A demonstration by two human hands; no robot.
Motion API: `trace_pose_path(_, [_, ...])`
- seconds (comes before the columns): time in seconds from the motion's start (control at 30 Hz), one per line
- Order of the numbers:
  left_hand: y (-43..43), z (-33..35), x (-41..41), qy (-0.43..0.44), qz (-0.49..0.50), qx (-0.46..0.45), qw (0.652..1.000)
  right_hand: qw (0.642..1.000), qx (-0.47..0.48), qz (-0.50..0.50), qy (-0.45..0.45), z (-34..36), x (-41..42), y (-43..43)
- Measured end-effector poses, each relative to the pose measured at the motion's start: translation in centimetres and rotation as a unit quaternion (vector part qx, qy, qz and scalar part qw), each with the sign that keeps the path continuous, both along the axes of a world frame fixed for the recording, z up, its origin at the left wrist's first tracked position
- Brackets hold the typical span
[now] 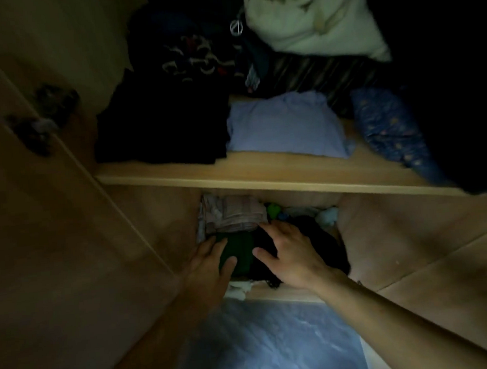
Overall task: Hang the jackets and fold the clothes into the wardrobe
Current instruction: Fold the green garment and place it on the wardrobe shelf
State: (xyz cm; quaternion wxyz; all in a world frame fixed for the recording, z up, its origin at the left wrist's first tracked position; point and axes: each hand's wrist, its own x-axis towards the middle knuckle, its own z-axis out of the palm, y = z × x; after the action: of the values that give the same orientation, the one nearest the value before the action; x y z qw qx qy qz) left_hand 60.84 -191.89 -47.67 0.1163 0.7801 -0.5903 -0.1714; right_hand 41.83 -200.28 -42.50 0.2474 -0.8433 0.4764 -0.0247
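Arms check: both of mine bare, wrist to frame edge.
Left hand (pixel 210 261) and right hand (pixel 287 253) uncovered, left forearm (pixel 160 334) and right forearm (pixel 404 317) likewise bare skin; each hand shows a thumbnail. Dim light, my left forearm mostly in shadow, finer detail unreadable.

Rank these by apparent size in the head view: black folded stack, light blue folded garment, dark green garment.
1. black folded stack
2. light blue folded garment, somewhat smaller
3. dark green garment, smallest, though partly hidden
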Motion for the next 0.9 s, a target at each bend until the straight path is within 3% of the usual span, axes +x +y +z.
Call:
trace_pose_path(0.2, [5.0,10.6,-2.2,0.048,-0.014,-0.044,0.998,0.999,-0.053,-0.004,-0.009,9.9,-3.7,5.2])
trace_pose_path(0.4, [10.4,19.0,-6.4,-0.052,-0.014,-0.083,0.995,0.996,-0.068,-0.002,-0.063,15.4,-8.8,10.0])
trace_pose_path(0.6, [14.8,23.6,-10.3,-0.078,-0.023,-0.107,0.991,0.991,-0.098,0.007,-0.093,18.5,-13.7,14.5])
trace_pose_path(0.9, [16.8,28.4,-15.2,-0.088,-0.091,-0.169,0.977,0.969,-0.132,-0.093,-0.185,24.2,-19.7,19.8])
